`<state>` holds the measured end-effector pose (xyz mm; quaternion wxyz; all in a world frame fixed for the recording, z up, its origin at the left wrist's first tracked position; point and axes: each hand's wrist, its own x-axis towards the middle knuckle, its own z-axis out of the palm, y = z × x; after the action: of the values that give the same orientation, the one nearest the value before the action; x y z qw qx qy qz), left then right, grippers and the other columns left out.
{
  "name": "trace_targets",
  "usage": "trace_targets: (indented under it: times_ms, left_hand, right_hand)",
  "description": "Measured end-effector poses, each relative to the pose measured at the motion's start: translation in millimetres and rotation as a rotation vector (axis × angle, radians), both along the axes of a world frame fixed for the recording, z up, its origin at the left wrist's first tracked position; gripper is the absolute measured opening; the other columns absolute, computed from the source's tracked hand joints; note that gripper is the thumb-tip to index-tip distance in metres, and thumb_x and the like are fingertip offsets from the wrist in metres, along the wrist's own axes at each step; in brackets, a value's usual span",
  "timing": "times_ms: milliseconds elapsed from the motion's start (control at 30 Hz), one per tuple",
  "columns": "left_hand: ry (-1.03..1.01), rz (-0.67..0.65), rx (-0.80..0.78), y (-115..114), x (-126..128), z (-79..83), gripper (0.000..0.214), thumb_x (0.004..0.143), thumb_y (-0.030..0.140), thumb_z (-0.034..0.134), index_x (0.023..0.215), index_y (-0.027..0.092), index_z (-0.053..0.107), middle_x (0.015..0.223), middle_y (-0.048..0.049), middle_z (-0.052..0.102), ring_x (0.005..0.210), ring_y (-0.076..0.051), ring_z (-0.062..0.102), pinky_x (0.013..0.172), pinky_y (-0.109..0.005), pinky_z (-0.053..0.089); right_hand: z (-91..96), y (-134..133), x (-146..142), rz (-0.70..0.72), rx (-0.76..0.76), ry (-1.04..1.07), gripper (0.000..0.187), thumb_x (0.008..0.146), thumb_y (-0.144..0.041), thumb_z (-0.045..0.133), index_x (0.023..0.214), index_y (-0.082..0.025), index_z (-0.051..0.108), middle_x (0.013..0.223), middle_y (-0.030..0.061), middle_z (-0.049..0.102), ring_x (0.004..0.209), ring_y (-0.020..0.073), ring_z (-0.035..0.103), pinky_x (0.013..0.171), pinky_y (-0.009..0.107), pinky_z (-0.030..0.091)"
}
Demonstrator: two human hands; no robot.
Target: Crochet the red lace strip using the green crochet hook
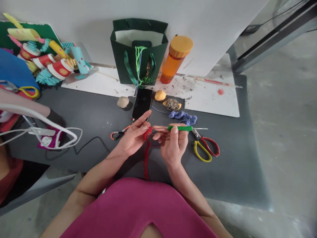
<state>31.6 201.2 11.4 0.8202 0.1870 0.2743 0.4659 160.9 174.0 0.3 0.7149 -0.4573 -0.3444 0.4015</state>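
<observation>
Between finger and thumb, my left hand point(133, 138) pinches a small red crochet piece point(148, 133). A narrow red strip point(146, 162) hangs from it toward the table's front edge. My right hand point(174, 145) is closed around a crochet hook with a green handle point(182, 128); one metal end points right and the other side reaches toward the red yarn. Right of that hand lie scissors point(205, 147) with one yellow and one red handle loop. A bundle of blue-purple yarn point(183, 117) rests just beyond the hook. Beside my left hand is a beaded strap point(119, 135), partly covered.
A black phone point(143, 104) lies ahead, near a beige ball point(123, 102), a yellow ball point(160, 95) and a grey crocheted flower point(172, 104). Behind stand a green paper bag point(123, 59) and an orange bottle point(174, 61). A white lamp arm point(49, 117) and paper-cup crafts point(59, 68) occupy the left.
</observation>
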Motion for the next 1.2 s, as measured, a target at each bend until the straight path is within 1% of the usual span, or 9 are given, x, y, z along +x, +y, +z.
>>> trace_targets:
  times_ms: [133, 267, 400, 467, 600, 733, 933, 1133, 1200]
  left_hand:
    - [0.078, 0.020, 0.088, -3.4, 2.4, 1.4, 0.064, 0.074, 0.026, 0.095, 0.134, 0.033, 0.075, 0.082, 0.0064, 0.064, 0.073, -0.010, 0.054, 0.077, -0.029, 0.045]
    - [0.173, 0.063, 0.163, -5.8, 3.5, 0.4, 0.071, 0.076, 0.028, 0.094, 0.143, 0.034, 0.069, 0.087, 0.0056, 0.068, 0.079, -0.010, 0.058, 0.080, -0.027, 0.047]
    - [0.227, 0.111, 0.217, -5.9, 3.4, -0.7, 0.071, 0.076, 0.029, 0.095, 0.141, 0.035, 0.070, 0.093, 0.0045, 0.070, 0.081, -0.010, 0.059, 0.082, -0.025, 0.048]
    - [0.245, 0.130, 0.221, -5.9, 3.7, -1.2, 0.068, 0.077, 0.031, 0.095, 0.140, 0.035, 0.071, 0.094, 0.0039, 0.072, 0.084, -0.011, 0.062, 0.084, -0.026, 0.050]
    - [0.263, 0.172, 0.233, -6.3, 4.8, -2.3, 0.062, 0.080, 0.030, 0.093, 0.139, 0.034, 0.072, 0.089, 0.0047, 0.073, 0.086, -0.011, 0.065, 0.090, -0.026, 0.051]
    - [0.262, 0.157, 0.227, -6.3, 4.7, -2.8, 0.064, 0.080, 0.030, 0.093, 0.140, 0.034, 0.071, 0.091, 0.0047, 0.075, 0.088, -0.011, 0.067, 0.093, -0.026, 0.051]
    - [0.254, 0.158, 0.223, -5.7, 4.2, -4.0, 0.064, 0.080, 0.029, 0.093, 0.140, 0.035, 0.071, 0.091, 0.0060, 0.077, 0.085, -0.008, 0.068, 0.090, -0.023, 0.051]
    - [0.251, 0.149, 0.215, -6.1, 4.2, -2.6, 0.066, 0.079, 0.030, 0.094, 0.140, 0.035, 0.072, 0.088, 0.0052, 0.076, 0.084, -0.010, 0.068, 0.086, -0.025, 0.053]
    - [0.250, 0.150, 0.212, -6.2, 4.3, -2.2, 0.068, 0.078, 0.030, 0.095, 0.141, 0.034, 0.071, 0.086, 0.0058, 0.075, 0.082, -0.010, 0.067, 0.085, -0.024, 0.053]
  right_hand:
    - [-0.3, -0.2, -0.3, 0.059, 0.002, 0.057, 0.030, 0.092, -0.051, 0.077, 0.090, -0.026, 0.061, 0.074, -0.0034, 0.082, 0.042, 0.0117, 0.065, 0.039, 0.022, 0.044]
    - [-1.7, -0.9, 1.2, 0.078, -0.005, 0.054, 0.027, 0.093, -0.049, 0.078, 0.091, -0.025, 0.064, 0.078, -0.0017, 0.084, 0.040, 0.0094, 0.062, 0.039, 0.021, 0.042]
    - [-0.7, 0.6, 2.4, 0.061, -0.024, 0.055, 0.030, 0.091, -0.052, 0.079, 0.090, -0.026, 0.065, 0.075, -0.0023, 0.082, 0.041, 0.0095, 0.060, 0.040, 0.021, 0.043]
    - [0.2, 1.5, 2.5, 0.061, -0.030, 0.060, 0.030, 0.090, -0.053, 0.079, 0.090, -0.026, 0.065, 0.075, -0.0023, 0.082, 0.041, 0.0096, 0.060, 0.041, 0.022, 0.043]
    - [1.1, 2.5, 2.5, 0.071, -0.024, 0.085, 0.030, 0.089, -0.053, 0.080, 0.089, -0.026, 0.066, 0.074, -0.0030, 0.082, 0.041, 0.0091, 0.060, 0.040, 0.021, 0.043]
    - [0.6, 2.3, 3.0, 0.070, -0.039, 0.076, 0.032, 0.088, -0.055, 0.080, 0.088, -0.026, 0.066, 0.073, -0.0033, 0.081, 0.040, 0.0092, 0.060, 0.041, 0.021, 0.043]
    - [-0.2, 1.7, 2.5, 0.078, -0.046, 0.061, 0.031, 0.090, -0.054, 0.079, 0.090, -0.026, 0.066, 0.072, -0.0036, 0.079, 0.041, 0.0090, 0.059, 0.040, 0.021, 0.042]
    - [-2.1, 1.3, 2.4, 0.086, -0.063, 0.076, 0.030, 0.089, -0.053, 0.081, 0.090, -0.025, 0.067, 0.064, -0.0063, 0.073, 0.041, 0.0097, 0.060, 0.039, 0.021, 0.042]
    - [-2.7, 1.2, 2.6, 0.080, -0.076, 0.072, 0.032, 0.089, -0.054, 0.080, 0.091, -0.025, 0.067, 0.065, -0.0058, 0.073, 0.042, 0.0098, 0.060, 0.039, 0.021, 0.042]
